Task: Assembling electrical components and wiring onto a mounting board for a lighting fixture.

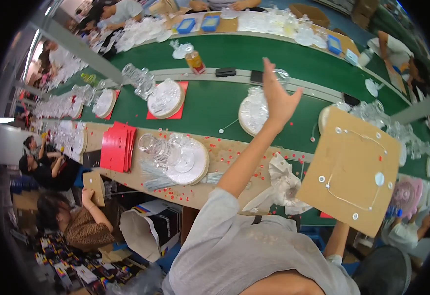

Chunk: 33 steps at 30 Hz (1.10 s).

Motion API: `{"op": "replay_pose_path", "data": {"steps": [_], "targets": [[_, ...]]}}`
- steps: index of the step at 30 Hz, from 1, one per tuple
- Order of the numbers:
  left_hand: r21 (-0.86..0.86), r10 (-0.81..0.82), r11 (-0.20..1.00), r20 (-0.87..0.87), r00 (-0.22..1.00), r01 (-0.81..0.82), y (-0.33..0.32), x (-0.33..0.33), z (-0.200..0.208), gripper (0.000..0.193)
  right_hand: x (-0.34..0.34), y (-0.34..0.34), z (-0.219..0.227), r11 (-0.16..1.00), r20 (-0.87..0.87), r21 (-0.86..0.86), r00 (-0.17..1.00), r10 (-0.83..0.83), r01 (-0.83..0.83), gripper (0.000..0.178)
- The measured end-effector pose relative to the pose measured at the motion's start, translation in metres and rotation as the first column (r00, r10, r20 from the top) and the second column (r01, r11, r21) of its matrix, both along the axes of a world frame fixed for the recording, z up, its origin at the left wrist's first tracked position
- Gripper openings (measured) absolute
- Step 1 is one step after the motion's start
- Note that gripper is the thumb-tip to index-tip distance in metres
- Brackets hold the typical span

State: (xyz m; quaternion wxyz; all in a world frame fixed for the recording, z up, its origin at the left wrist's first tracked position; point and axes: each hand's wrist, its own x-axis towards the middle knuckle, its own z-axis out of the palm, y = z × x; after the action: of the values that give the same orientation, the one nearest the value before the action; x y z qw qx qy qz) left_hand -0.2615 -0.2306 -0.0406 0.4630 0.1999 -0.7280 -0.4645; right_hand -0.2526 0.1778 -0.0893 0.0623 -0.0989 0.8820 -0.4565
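My left hand (279, 96) reaches out over the green table with its fingers stretched and thumb apart, holding nothing. Just behind it is a round white disc (254, 114) with clear plastic parts on it, and a thin cord ends in a small white knob. A clear plastic cup (281, 76) shows partly past the fingers. On my right, a square brown board (351, 169) is held up tilted by my right hand, whose fingers are hidden behind it. White round discs and a thin white cord are fixed to the board's face.
A crumpled white cloth (282, 184) lies at the bench edge. Left of it stand a round disc with clear plastic pieces (188, 160) and a stack of red cards (118, 147). Small red dots litter the brown bench top (224, 147). An orange drink bottle (194, 60) stands farther back. Co-workers sit around.
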Motion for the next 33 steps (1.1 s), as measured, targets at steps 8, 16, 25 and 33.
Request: {"op": "replay_pose_path", "data": {"steps": [8,16,25,33], "targets": [[0.029,-0.086,0.996,-0.077,0.993,0.088,-0.014,-0.044,-0.045,0.055,-0.024,0.032,0.022,0.985,-0.072,0.049,0.984,-0.16,0.164,0.048],[0.205,-0.1,0.97,-0.142,0.985,0.128,-0.035,-0.023,-0.04,0.044,-0.068,-0.072,0.043,0.529,-0.24,0.842,0.803,0.545,-0.108,0.04],[0.408,-0.143,0.882,-0.248,0.958,0.237,-0.096,0.029,-0.024,0.053,-0.109,-0.122,0.023,0.493,-0.232,0.862,0.775,0.588,-0.117,0.054],[0.335,-0.104,0.917,-0.322,0.941,0.216,-0.123,0.052,-0.038,0.054,-0.123,-0.168,0.032,0.289,-0.131,0.953,0.737,0.663,-0.091,0.033]]}}
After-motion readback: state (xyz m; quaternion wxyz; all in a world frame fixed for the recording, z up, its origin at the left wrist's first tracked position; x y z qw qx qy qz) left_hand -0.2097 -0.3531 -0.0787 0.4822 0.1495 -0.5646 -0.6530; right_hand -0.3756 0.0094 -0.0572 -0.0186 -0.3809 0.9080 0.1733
